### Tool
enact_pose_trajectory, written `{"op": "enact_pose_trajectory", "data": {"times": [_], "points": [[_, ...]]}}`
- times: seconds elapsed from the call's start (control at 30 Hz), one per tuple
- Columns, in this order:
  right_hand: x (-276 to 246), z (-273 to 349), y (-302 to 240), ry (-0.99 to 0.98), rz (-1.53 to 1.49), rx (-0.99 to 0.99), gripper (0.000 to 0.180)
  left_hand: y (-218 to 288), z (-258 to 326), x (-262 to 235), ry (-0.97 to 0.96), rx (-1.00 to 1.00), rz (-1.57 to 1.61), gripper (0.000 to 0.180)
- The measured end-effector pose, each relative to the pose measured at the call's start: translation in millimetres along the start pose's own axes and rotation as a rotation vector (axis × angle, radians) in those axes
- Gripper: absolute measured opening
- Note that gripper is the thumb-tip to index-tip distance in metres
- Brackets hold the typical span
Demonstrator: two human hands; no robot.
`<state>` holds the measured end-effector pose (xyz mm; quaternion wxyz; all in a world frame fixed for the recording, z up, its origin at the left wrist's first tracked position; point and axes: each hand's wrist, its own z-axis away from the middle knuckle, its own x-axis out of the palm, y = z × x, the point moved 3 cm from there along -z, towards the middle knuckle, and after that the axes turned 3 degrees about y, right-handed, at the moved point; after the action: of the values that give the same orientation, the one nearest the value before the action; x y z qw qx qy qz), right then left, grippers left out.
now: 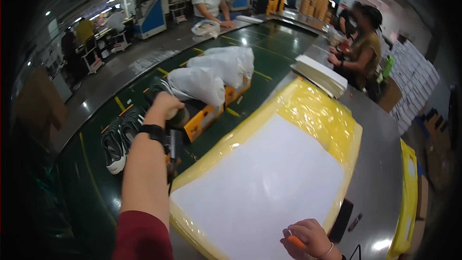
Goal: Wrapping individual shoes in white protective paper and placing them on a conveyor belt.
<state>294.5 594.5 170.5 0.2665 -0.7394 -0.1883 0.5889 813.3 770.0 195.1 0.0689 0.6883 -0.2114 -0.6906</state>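
Note:
My left hand (168, 106) reaches over the green conveyor belt (260, 41), its fingers closed on a dark green shoe (160, 86) at an orange-and-black shoe box (196, 124). The hand hides part of the shoe. Low in the view, my right hand (310, 239) is curled around a small orange-handled tool (297, 241); its kind is not clear. That hand hovers over a stack of white paper sheets (260, 163) lying on yellow plastic wrapping (313, 113). White paper-wrapped bundles (197, 84) sit in boxes beyond my left hand. Nearer, another pair of dark shoes (118, 139) stands on the belt.
A white stack of paper or card (320, 74) stands on the metal table (373, 178) beyond the wrapping. A dark oblong object (341, 220) and a marker-like item (355, 222) lie right of the paper. Co-workers (209, 2) are across the belt and at the right (365, 48).

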Motion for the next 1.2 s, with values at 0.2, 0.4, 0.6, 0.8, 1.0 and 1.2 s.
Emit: {"op": "enact_pose_trajectory", "data": {"times": [0.2,0.4,0.6,0.8,1.0,1.2], "points": [[31,61,-1,-0.099,-0.027,-0.028,0.033,-107,1,-56,-0.141,0.096,1.039,0.027],[29,58,12,0.03,-0.015,0.033,0.02,12,148,-63,-0.243,0.569,0.746,0.043],[29,57,4,0.089,0.063,-0.082,0.016,133,220,-4,0.008,1.296,0.202,0.035],[-11,12,-9,0.169,0.09,-0.249,0.014,188,234,61,-0.19,1.438,-0.2,0.025],[-116,-143,26,0.439,0.125,-0.208,0.016,183,239,-58,0.18,1.121,0.467,0.013],[-174,-223,91,0.669,0.21,-0.015,0.017,221,322,16,-0.144,1.505,0.099,0.068]]}}
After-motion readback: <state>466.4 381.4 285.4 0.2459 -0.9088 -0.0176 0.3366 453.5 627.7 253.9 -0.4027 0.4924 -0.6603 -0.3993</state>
